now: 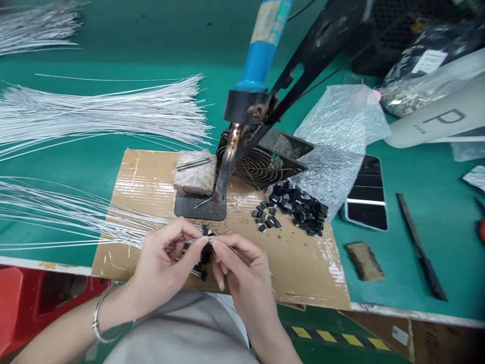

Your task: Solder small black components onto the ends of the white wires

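Observation:
My left hand (166, 263) is closed in a pinch on a thin wire, its thumb and forefinger meeting the fingertips of the other hand. My right hand (242, 268) is also pinched, with a thin strand of solder wire (250, 264) running back across its fingers. What lies right between the fingertips is too small to make out. Beneath both hands, white wires (131, 230) end in black connectors (203, 275), partly covered by the fingers. Above them a blue-handled soldering iron (259, 65) hangs in a black metal bracket (299, 76), its tip pointing down.
Cardboard (303, 273) covers the green bench (417, 172). On it are a whitish block (195, 174) with metal rods, a fan (261, 164) and a pile of black connectors (299, 207). A wire bundle (113, 114) lies left; a phone (367, 192) and file-like tool (420, 247) lie right.

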### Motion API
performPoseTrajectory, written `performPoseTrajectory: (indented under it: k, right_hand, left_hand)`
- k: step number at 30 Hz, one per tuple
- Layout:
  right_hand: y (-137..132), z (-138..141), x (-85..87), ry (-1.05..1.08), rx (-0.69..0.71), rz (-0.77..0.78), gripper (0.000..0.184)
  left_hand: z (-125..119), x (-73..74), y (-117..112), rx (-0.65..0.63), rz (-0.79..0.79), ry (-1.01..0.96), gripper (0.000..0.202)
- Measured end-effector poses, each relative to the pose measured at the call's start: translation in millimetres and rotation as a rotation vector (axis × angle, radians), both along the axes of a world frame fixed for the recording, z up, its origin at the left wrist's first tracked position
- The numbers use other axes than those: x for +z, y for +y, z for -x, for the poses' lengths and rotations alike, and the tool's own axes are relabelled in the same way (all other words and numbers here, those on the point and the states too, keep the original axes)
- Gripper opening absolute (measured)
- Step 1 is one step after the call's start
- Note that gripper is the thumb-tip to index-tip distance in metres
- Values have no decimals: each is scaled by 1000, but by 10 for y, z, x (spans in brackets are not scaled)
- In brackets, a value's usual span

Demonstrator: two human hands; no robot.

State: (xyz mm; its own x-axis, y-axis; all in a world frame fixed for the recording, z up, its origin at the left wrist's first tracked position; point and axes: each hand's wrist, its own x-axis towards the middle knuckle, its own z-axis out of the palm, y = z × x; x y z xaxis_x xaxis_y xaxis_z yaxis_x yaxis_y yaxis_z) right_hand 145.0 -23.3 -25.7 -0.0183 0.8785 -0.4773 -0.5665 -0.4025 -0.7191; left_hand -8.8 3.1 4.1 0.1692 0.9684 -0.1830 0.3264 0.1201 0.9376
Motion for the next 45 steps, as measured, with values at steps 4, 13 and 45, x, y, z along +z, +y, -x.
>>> performPoseTrajectory:
  k: [4, 13, 45]
  right_hand:
    - [28, 1, 5, 74, 6, 35, 21]
    - [52, -34, -20, 133, 26, 40, 20]
    - [9, 44, 12, 110, -52, 63, 23]
  left_hand:
    - [56, -5, -20, -1, -57, 75, 14]
    - [106, -78, -13, -4, -112, 124, 10]
    - [-60, -85, -90, 60, -118, 17, 16]
